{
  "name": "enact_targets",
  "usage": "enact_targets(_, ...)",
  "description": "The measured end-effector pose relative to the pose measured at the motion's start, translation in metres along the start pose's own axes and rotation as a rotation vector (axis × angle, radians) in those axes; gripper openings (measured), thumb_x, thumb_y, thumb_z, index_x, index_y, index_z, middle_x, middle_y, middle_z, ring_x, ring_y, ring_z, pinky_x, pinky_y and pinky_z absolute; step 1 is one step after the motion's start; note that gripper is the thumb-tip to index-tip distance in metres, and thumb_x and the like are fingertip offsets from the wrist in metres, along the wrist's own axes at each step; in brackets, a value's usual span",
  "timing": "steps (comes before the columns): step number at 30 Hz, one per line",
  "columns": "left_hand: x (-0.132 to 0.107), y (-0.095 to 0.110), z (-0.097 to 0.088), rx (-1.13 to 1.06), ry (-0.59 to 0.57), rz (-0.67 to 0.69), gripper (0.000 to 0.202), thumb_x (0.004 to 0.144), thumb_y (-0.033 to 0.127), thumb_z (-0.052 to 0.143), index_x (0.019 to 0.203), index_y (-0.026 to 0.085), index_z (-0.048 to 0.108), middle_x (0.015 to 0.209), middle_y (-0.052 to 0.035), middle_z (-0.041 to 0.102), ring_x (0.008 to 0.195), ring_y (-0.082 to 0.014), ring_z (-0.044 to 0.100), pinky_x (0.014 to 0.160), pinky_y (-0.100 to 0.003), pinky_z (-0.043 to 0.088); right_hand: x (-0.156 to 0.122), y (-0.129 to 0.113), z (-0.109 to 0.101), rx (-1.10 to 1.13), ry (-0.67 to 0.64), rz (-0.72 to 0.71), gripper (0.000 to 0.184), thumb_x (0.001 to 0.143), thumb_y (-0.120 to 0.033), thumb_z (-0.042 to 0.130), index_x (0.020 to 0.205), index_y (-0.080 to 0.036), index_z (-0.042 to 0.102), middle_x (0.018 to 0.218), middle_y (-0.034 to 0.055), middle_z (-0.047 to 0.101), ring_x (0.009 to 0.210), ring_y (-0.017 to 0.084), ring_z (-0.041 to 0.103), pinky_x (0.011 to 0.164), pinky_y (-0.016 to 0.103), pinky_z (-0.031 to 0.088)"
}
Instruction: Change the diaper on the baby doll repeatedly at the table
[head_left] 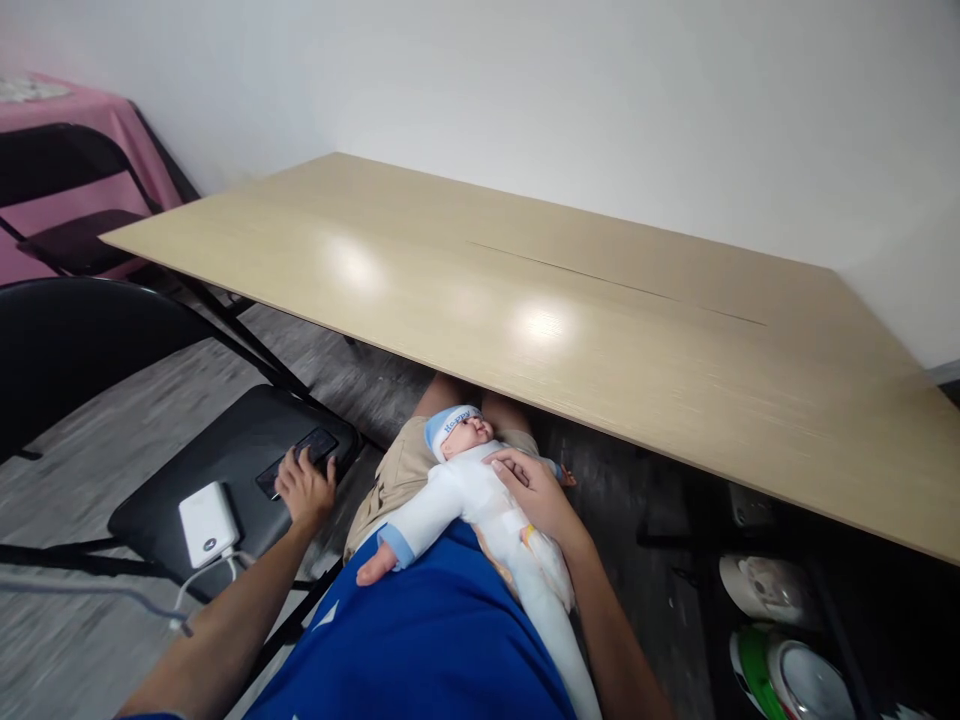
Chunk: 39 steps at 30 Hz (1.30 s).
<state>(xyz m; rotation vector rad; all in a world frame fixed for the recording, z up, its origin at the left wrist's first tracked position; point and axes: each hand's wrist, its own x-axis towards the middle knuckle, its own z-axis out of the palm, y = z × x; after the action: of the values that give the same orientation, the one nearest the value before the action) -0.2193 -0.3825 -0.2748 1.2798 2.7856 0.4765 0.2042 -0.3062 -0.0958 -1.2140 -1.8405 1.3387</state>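
Note:
A baby doll (pixel 480 490) in a white suit with blue cuffs and a blue-and-white cap lies face up across my lap. My right hand (pixel 534 488) rests on the doll's chest, its fingers loosely bent and its forearm along the doll's side; whether it grips the clothing is hidden. Off to the left, my left hand (pixel 305 487) lies with fingers spread over a dark phone (pixel 322 445) on the black chair seat (pixel 262 545). Near that hand sits a white power bank (pixel 208 524) with a white cable (pixel 202 572) plugged into it.
A wooden table (pixel 420 260) stands in front of me, its near edge above my knees. Black folding chairs (pixel 82 360) and a pink-covered table (pixel 112 120) are to the left. At lower right, white and green round containers (pixel 787 670) sit on something dark.

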Motion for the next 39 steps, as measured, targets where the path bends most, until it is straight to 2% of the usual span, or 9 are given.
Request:
enact_targets(3,0.001,-0.023,0.003,0.042,0.027,-0.027,0.072,0.111,0.052,0.044,0.168,0.008,0.042,0.179,-0.0305,0.03,0.165,-0.0475,0.028,0.132,-0.066,0.026,0.001,0.003,0.001,0.013,0.011,0.001,0.036,0.109,-0.054,0.062,0.112,-0.023,0.08,0.075,-0.0014,0.061,0.069,0.017,0.05,0.064,0.031,0.037)
enact_targets(7,0.01,-0.036,0.012,0.108,0.026,0.042,0.068,0.112,0.056,0.043,0.169,0.019,0.047,0.182,-0.0216,0.031,0.165,-0.0427,0.029,0.132,-0.063,0.027,0.001,0.007,0.001,0.034,0.015,0.015,0.038,0.108,-0.057,0.061,0.112,-0.023,0.079,0.077,-0.0011,0.06,0.07,0.017,0.051,0.063,0.031,0.036)
enact_targets(15,0.019,-0.044,0.021,0.131,-0.004,0.083,0.061,0.113,0.054,0.042,0.166,0.026,0.056,0.184,-0.0186,0.029,0.164,-0.0454,0.031,0.129,-0.068,0.029,0.0,0.009,0.001,0.026,0.022,0.02,0.037,0.108,-0.057,0.061,0.112,-0.024,0.079,0.077,-0.0017,0.058,0.071,0.017,0.05,0.063,0.031,0.036)
enact_targets(21,0.019,-0.045,0.02,0.124,0.0,0.096,0.067,0.112,0.053,0.045,0.172,0.024,0.047,0.182,-0.0205,0.032,0.162,-0.0455,0.034,0.129,-0.068,0.031,0.0,0.009,0.001,0.033,0.016,0.031,0.037,0.109,-0.057,0.061,0.112,-0.024,0.078,0.079,-0.0011,0.06,0.072,0.017,0.052,0.064,0.031,0.038)
enact_targets(25,0.019,-0.041,0.018,0.123,-0.028,0.119,0.062,0.112,0.05,0.043,0.168,0.025,0.053,0.181,-0.0193,0.032,0.162,-0.0446,0.033,0.129,-0.067,0.03,0.001,0.009,0.001,0.038,0.021,0.027,0.036,0.109,-0.056,0.062,0.111,-0.024,0.078,0.079,-0.0017,0.059,0.072,0.017,0.051,0.064,0.031,0.037)
enact_targets(29,0.015,-0.031,0.01,0.0,-0.025,0.101,0.063,0.11,0.046,0.045,0.168,0.021,0.05,0.18,-0.0217,0.032,0.162,-0.0461,0.033,0.13,-0.069,0.026,0.0,0.007,0.001,0.034,0.028,0.032,0.036,0.109,-0.056,0.062,0.111,-0.024,0.078,0.076,-0.0021,0.057,0.07,0.017,0.049,0.063,0.031,0.035)
enact_targets(33,0.004,-0.008,-0.001,-0.21,0.04,0.07,0.07,0.106,0.041,0.049,0.167,0.008,0.04,0.176,-0.0313,0.034,0.162,-0.0498,0.031,0.129,-0.073,0.021,-0.001,0.007,0.001,0.034,0.032,0.028,0.035,0.109,-0.055,0.062,0.112,-0.024,0.078,0.076,-0.0018,0.058,0.071,0.017,0.05,0.063,0.031,0.036)
enact_targets(36,-0.002,0.022,-0.009,-0.303,0.048,0.144,0.062,0.106,0.04,0.049,0.158,0.006,0.045,0.17,-0.0323,0.041,0.162,-0.0471,0.034,0.131,-0.07,0.023,-0.001,0.007,0.001,0.045,0.028,0.032,0.036,0.109,-0.055,0.062,0.113,-0.024,0.079,0.078,-0.0013,0.06,0.072,0.018,0.052,0.064,0.031,0.037)
enact_targets(39,0.0,0.065,-0.023,-0.44,0.03,0.253,0.051,0.109,0.043,0.048,0.148,0.01,0.052,0.157,-0.0276,0.056,0.151,-0.0415,0.049,0.129,-0.064,0.034,0.0,0.004,0.0,0.055,0.01,0.043,0.038,0.109,-0.057,0.061,0.114,-0.025,0.079,0.078,-0.0014,0.06,0.072,0.018,0.053,0.064,0.031,0.039)
